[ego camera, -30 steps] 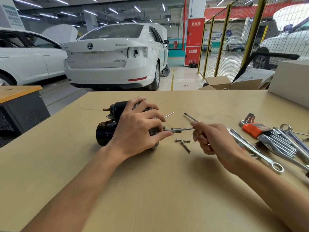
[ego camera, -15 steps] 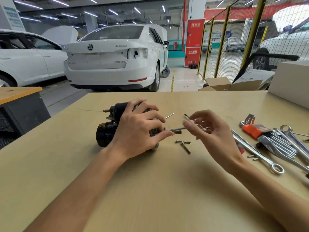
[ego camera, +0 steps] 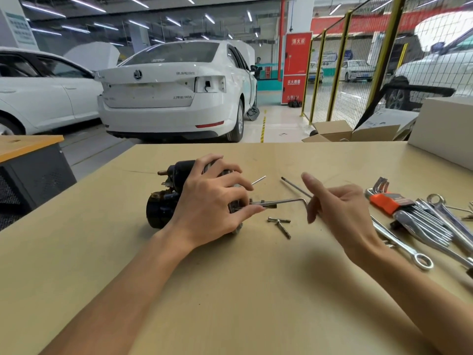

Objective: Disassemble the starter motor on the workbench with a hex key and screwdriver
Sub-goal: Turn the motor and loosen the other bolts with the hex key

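Starter motor (ego camera: 163, 206): black body lying on its side on your workbench (ego camera: 230, 290), left of centre, with a threaded stud pointing left at its far end.
Left hand (ego camera: 212, 203): you have it draped over the motor's right half from above, fingers curled round the housing and gripping it; your forearm runs in from the lower left.
Left fingertips (ego camera: 258, 208): your lowest finger reaches past the motor's end face and lies along the tool shaft there.
Hex key (ego camera: 286, 201): L-shaped, its long leg level and running from the motor's end face to the right, the bend just beside your right hand; the short leg turns down behind your fingers.
Right hand (ego camera: 340, 213): raised just right of the hex key, fingers loosely spread, forefinger pointing up and to the left; it holds nothing, and whether a finger touches the key's bend you cannot tell.
Thin pin (ego camera: 258, 180): juts up and right from the motor behind your left fingers.
Screwdriver (ego camera: 294, 187): only the slim shaft shows, lying aslant on the bench, its far tip beyond your right forefinger, the rest hidden by the hand.
Loose bolts (ego camera: 280, 224): two, lying crossed on the bench between your hands, nearer you than the key.
Hex key set (ego camera: 391, 202): orange holder, right of your right hand.
Spanners (ego camera: 430, 226): several, fanned on the right edge of the bench.
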`<action>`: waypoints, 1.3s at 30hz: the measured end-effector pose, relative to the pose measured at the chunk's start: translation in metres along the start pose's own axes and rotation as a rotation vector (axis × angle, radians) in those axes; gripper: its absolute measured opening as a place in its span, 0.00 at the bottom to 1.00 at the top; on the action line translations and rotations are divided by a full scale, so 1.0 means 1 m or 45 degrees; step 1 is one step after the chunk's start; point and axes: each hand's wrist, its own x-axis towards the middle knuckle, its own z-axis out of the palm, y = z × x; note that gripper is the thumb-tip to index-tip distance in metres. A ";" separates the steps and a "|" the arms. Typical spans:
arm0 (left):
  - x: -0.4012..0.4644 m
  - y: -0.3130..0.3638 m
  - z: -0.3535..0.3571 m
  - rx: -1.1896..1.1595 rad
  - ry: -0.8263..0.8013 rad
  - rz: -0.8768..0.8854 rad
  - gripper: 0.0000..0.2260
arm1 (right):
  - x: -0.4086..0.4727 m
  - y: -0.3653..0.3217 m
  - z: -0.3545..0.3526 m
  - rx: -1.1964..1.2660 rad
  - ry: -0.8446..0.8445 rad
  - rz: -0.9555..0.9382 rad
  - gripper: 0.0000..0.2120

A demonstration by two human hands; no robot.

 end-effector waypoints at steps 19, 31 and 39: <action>0.001 0.000 -0.003 -0.061 -0.061 -0.035 0.16 | -0.001 0.001 0.006 0.097 -0.289 -0.048 0.17; 0.000 -0.001 -0.002 -0.027 -0.023 -0.004 0.15 | 0.003 -0.002 0.000 0.361 -0.507 0.341 0.18; 0.000 -0.001 -0.003 -0.027 -0.033 -0.004 0.15 | 0.004 0.003 0.003 0.346 -0.471 0.248 0.19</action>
